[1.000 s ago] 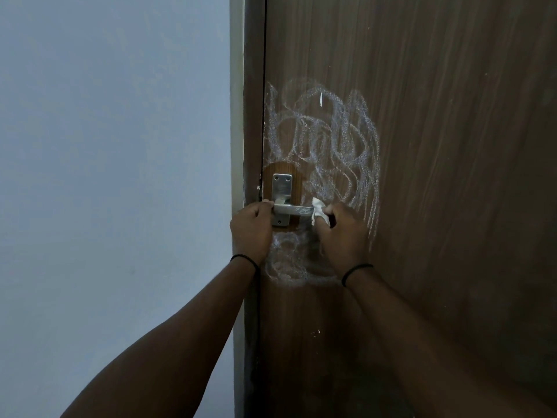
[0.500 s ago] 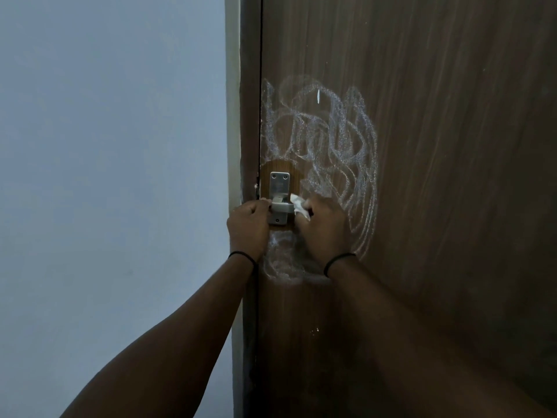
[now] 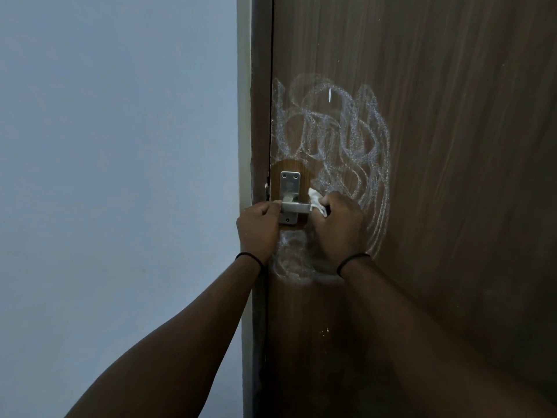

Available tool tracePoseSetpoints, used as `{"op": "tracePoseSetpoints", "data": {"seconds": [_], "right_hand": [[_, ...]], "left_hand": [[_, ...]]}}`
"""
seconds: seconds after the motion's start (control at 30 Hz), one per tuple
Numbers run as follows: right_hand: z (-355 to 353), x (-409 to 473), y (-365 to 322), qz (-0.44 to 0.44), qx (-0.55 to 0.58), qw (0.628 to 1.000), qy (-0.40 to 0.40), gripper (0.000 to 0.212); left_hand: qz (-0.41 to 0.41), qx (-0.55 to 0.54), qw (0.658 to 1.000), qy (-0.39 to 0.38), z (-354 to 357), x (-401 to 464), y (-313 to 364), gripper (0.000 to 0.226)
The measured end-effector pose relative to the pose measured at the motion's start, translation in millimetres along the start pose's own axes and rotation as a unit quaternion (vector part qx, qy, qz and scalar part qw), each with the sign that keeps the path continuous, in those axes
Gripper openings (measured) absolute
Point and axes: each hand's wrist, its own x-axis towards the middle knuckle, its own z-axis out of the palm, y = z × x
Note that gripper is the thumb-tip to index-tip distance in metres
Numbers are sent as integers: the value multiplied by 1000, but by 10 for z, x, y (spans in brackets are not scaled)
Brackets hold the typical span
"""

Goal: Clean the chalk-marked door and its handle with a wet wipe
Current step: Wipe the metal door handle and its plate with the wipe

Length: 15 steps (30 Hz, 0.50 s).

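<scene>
A person's right hand [image 3: 337, 227] grips a wet wipe [image 3: 317, 202] against the handle [image 3: 295, 207], the left hand [image 3: 257, 229] clenched on its left end, while chalk scribbles [image 3: 337, 137] across the door [image 3: 452, 176] await cleaning.

Both arms outstretched, left grip [image 3: 258, 226] and right grip [image 3: 339, 224] curled.

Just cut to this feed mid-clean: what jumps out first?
The white chalk scribble covers the brown door above and beside the metal handle, with more smeared below it. At the handle, the right hand grips a white wet wipe against the lever's end, while the left hand holds near its base.
</scene>
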Motion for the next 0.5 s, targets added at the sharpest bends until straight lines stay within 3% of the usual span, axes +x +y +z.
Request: {"op": "tracePoseSetpoints", "data": {"seconds": [0.2,0.37,0.5], "right_hand": [[120,-71,-177,-36,-41,995,-79,7],[-75,71,-64,12,-14,1000,15,10],[37,94,-259,-42,-42,996,-66,6]], "left_hand": [[-12,-13,1000,0,-11,12,15,21],[-15,-30,999,-10,7,-14,28,19],[-19,-31,999,-4,4,-15,25,22]]}}
